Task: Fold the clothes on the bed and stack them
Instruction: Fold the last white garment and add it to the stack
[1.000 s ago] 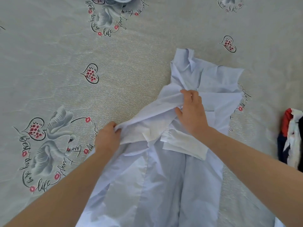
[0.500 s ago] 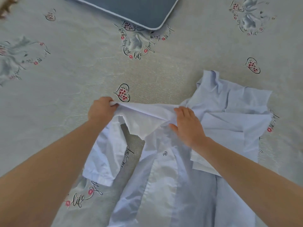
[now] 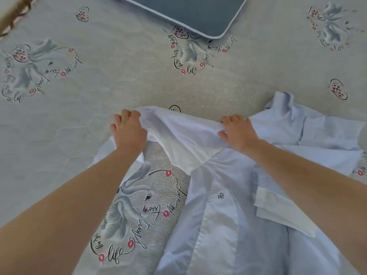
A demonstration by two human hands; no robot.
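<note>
Head view, near to far. Two bare forearms are reaching forward over a bed [image 3: 59, 120] covered in a pale sheet printed with swans and hearts. A light blue shirt [image 3: 228, 225] is lying on the bed at lower right, its button strip running toward the camera, its collar [image 3: 282, 100] pointing away at upper right. One short sleeve [image 3: 284, 217] is already lying folded in across the body.

Left hand [image 3: 129, 132] is gripping the far end of the other sleeve [image 3: 178, 135], fingers [image 3: 127, 116] curled over the cloth edge. Right hand [image 3: 238, 133] is holding the same sleeve where it joins the shoulder, thumb tucked under, fingertips curled over the fold. Between the two hands the sleeve is being held stretched, slightly lifted off the bed, sagging a little in the middle.

Judgement: the step in hand is spreading this sleeve so it can be folded inward. To do it well, the right hand should be pinning the shoulder seam as the hinge while the left is carrying the cuff across in one flat sweep, keeping the cloth taut so no crease gets trapped, and laying it to match the folded sleeve. Task looks early; no stack is in view.

Beyond the hands, a dark blue cushion [image 3: 188, 12] with pale piping is resting on the bed at the top edge.
</note>
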